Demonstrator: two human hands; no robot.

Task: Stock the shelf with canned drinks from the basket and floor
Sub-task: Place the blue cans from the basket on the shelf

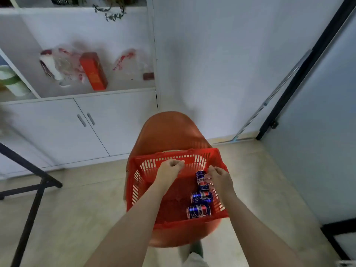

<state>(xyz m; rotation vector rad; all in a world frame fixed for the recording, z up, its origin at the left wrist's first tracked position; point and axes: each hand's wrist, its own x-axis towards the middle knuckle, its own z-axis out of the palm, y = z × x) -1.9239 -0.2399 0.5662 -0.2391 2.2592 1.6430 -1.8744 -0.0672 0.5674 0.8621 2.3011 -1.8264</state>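
Bags — plastic, perhaps — blurred; right hand overlaps can.

Red slatted basket sat on orange chair. Three blue cans lay inside along its right wall: far can, middle can, near can. White shelf stood back-left.

You face a white wall in a corner. Beige floor under you. White cupboard doors with grey handles to your left, orange chair dead ahead, black stand far left, black door frame right. Light is soft and even.
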